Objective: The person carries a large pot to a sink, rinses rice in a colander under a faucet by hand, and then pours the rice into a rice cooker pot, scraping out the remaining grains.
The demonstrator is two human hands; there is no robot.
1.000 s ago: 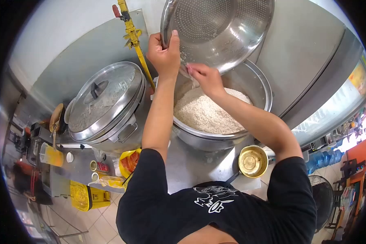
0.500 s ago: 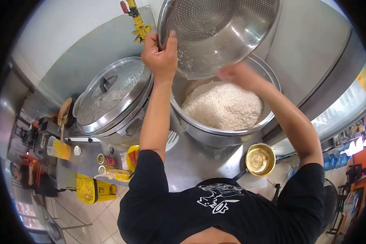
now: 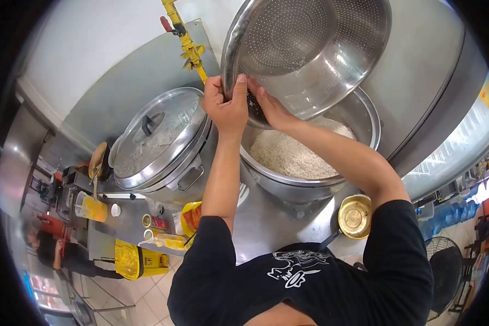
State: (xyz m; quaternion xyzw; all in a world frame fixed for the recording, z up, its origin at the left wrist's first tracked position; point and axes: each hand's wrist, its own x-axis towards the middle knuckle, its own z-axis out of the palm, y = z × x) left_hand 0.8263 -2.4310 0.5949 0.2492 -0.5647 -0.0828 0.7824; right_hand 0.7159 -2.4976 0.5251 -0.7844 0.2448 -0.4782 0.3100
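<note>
My left hand [image 3: 226, 110] is closed round the left rim of a large steel colander [image 3: 354, 54], which is tilted on its side with its hollow facing me. Inside it, close to my left thumb, my right hand [image 3: 273, 108] lies with fingers stretched along the inner wall. Some rice grains cling to the metal beside those fingers. Below the colander stands a wide metal pot [image 3: 288, 185] with a heap of white rice [image 3: 296, 155] in it. My right forearm and the colander hide part of the rice.
A big lidded pot [image 3: 160, 149] stands to the left. A brass-coloured saucepan [image 3: 355, 216] sits at the counter's right front. Cans [image 3: 156, 221] and a jug of orange liquid [image 3: 92, 207] are at left, near a yellow bin [image 3: 141, 261]. Another person [image 3: 70, 252] is at far left.
My right hand has moved left, from the colander's lower edge to its inner wall beside my left hand. The left hand keeps its hold on the rim.
</note>
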